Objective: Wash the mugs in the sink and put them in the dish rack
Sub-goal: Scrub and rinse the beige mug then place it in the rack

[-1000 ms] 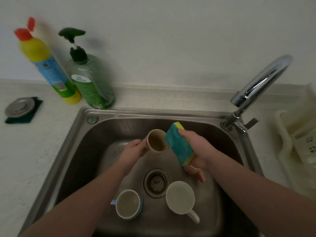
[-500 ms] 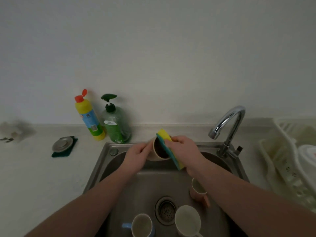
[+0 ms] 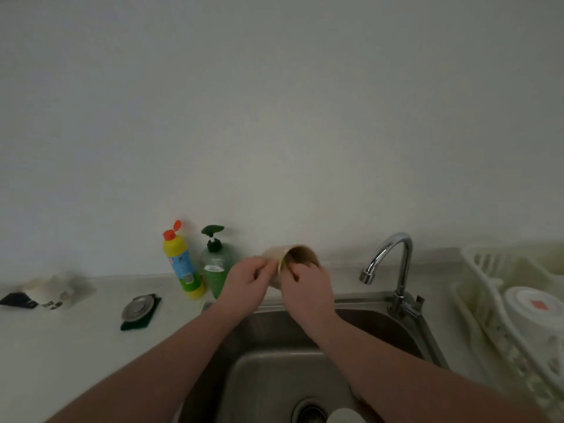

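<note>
A beige mug (image 3: 276,253) is held tipped on its side above the back of the steel sink (image 3: 274,374), its mouth turned toward me. My left hand (image 3: 245,283) grips its outer wall. My right hand (image 3: 306,288) has its fingers pushed into the mug's mouth; only a thin yellow-green edge of the sponge (image 3: 283,264) shows there. The rim of a white mug (image 3: 345,416) peeks in at the bottom edge beside the drain (image 3: 308,410). The white dish rack (image 3: 500,303) stands to the right of the sink.
The chrome tap (image 3: 393,264) arches over the sink's right back corner. A yellow cleaner bottle (image 3: 181,261) and a green soap pump bottle (image 3: 217,264) stand behind the sink's left corner. A metal drain plug (image 3: 139,308) lies on a dark pad on the left counter. A white lidded container (image 3: 537,306) sits in the rack.
The view has tilted upward, so the lower mugs have slid out of sight. Both hands raised the beige mug, and the sponge in my right hand went into its mouth.
</note>
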### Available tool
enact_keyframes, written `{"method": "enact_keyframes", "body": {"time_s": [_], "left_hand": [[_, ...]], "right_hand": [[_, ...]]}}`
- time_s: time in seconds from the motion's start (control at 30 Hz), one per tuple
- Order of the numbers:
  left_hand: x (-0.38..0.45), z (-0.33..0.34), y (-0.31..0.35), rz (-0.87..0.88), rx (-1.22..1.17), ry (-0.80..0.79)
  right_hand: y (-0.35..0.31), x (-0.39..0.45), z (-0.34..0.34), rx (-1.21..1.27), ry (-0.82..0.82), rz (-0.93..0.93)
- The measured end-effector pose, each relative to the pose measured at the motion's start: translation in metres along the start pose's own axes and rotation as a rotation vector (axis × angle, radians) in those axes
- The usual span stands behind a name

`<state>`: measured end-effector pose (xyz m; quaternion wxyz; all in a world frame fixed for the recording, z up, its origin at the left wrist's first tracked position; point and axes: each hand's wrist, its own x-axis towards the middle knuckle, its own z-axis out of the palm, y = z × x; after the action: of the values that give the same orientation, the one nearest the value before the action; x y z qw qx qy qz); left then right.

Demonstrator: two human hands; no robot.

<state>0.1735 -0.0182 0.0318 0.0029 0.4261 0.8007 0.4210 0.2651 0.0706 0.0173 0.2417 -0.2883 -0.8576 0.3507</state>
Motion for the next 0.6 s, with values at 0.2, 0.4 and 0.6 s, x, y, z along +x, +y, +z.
{"method": "enact_keyframes", "body": {"time_s": [0.2,0.4,0.6], "left_hand": [[0.006,-0.018,0.011,0.11,0.127,0.049],[0.01,-0.016,0.013,0.117,0.199,0.008],[0.012,-0.007,0.011,0.16,0.2,-0.036]], "right_hand": [[-0.013,-0.011,-0.035,0.061,-0.235,-0.371],[0.013,0.006,-0.04,-0.321,-0.391,-0.514],[0.009,0.004,-0.04,0.005,-0.405,-0.211]]}}
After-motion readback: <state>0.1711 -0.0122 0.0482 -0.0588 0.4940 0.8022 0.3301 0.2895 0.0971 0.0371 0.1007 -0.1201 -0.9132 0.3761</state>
